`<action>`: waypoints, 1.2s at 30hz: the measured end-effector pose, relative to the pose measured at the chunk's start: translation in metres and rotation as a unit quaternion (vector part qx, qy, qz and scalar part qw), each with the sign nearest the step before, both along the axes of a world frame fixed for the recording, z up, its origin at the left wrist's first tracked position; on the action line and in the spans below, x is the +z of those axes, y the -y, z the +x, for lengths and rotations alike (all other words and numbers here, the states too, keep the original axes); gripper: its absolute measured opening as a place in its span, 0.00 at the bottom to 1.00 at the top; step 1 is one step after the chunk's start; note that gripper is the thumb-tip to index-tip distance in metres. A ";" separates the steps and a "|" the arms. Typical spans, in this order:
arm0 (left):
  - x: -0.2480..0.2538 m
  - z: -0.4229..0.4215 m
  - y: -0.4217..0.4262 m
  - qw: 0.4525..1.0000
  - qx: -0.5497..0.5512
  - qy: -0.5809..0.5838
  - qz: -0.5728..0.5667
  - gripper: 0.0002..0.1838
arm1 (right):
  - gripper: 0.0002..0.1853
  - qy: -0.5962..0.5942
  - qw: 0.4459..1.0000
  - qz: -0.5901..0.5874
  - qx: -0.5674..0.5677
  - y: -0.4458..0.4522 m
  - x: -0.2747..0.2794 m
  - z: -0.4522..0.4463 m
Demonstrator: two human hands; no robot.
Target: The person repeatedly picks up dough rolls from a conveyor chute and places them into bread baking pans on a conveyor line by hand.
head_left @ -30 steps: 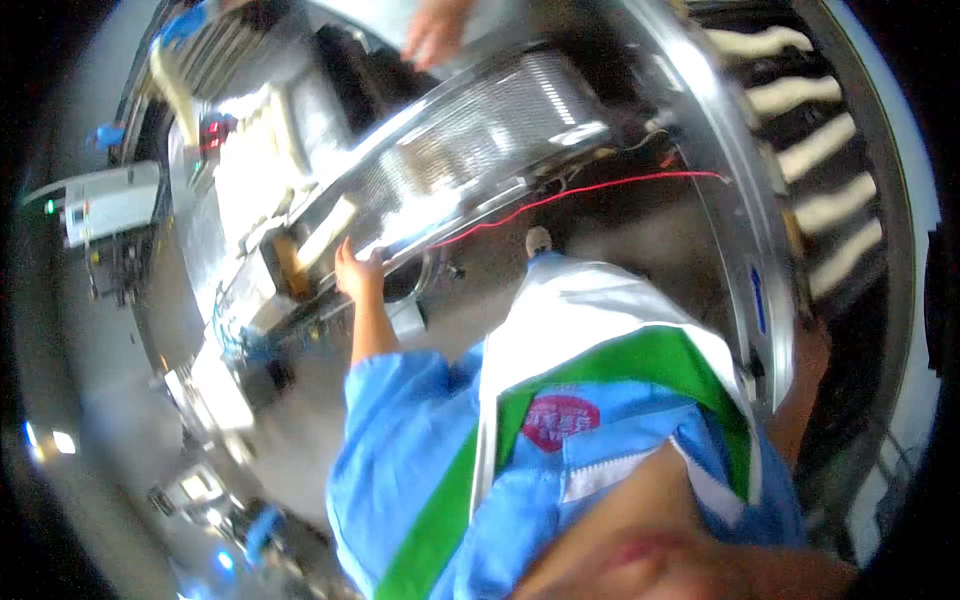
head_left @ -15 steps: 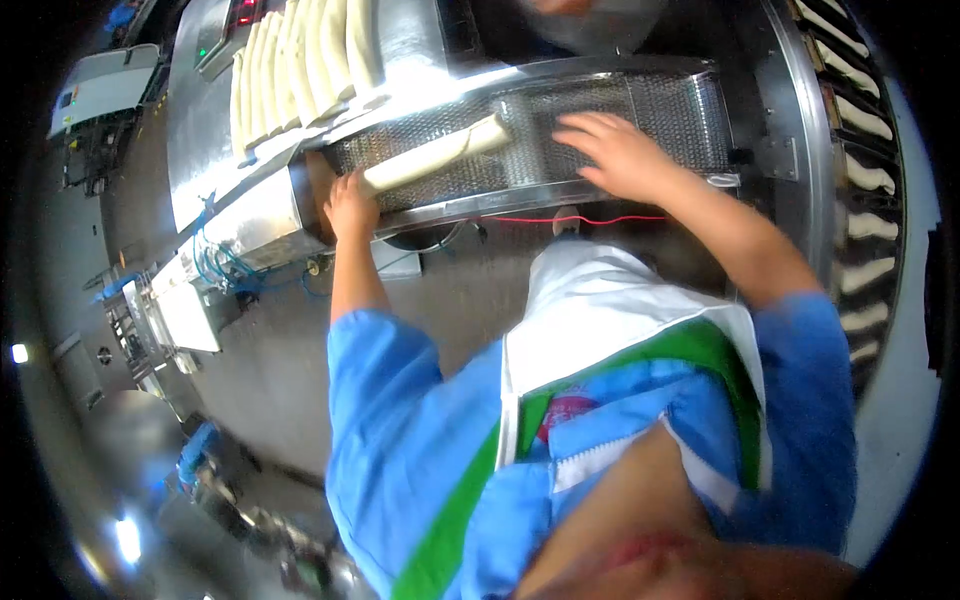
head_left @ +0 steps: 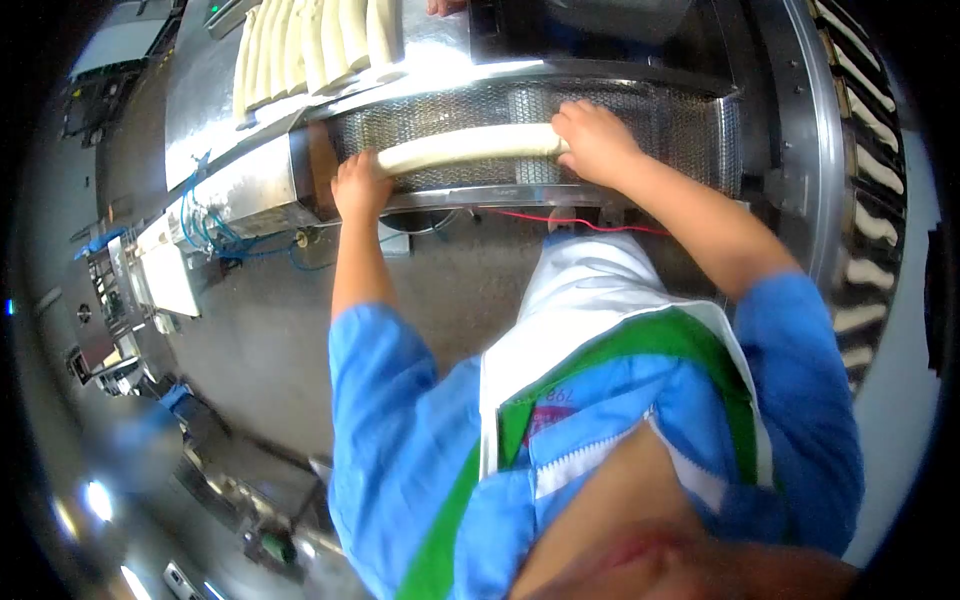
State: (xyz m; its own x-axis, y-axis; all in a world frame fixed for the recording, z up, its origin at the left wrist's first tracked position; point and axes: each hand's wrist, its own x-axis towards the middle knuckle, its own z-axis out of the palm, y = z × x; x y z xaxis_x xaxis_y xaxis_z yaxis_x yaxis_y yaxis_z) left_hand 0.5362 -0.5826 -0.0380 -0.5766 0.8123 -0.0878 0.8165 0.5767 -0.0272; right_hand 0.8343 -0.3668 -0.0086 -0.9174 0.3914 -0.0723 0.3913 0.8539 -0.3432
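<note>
A long pale roll of dough (head_left: 470,147) spans the space between my hands over a metal mesh conveyor belt (head_left: 660,130). My left hand (head_left: 361,186) is closed round its left end. At the other end, my right hand (head_left: 596,143) grips the dough with thumb and fingers. The roll bows slightly upward in the middle. Whether it touches the mesh or hangs just above it, I cannot tell.
Several similar dough rolls (head_left: 310,45) lie side by side on the steel table (head_left: 205,110) beyond the belt. More dough pieces sit in dark trays (head_left: 865,200) at the right. Another person's hand (head_left: 445,6) shows at the top edge. Blue hoses (head_left: 215,235) hang at the left.
My right hand has come left and closed on the dough's right end. That end has moved right and slightly down, so the roll lies more level. My left hand keeps its hold.
</note>
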 end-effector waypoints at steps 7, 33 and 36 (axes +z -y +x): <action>0.021 0.049 -0.001 0.998 -0.034 -0.026 0.051 0.22 | 0.17 0.052 0.992 -0.110 -0.027 -0.020 0.000 0.035; 0.060 0.066 -0.021 0.972 -0.169 0.160 0.028 0.16 | 0.18 0.048 0.986 -0.022 -0.159 -0.019 0.047 0.105; 0.067 0.022 0.030 0.989 -0.124 0.085 0.016 0.16 | 0.17 0.023 0.997 -0.044 -0.058 0.007 0.054 0.046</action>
State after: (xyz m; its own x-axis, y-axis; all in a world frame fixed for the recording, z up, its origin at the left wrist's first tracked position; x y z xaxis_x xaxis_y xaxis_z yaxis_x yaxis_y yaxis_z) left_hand 0.5578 -0.6129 0.0288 -0.3393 0.9305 -0.1382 0.9236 0.3573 0.1386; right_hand 0.8806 -0.3740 0.0452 -0.8618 0.4841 -0.1515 0.5017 0.7694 -0.3955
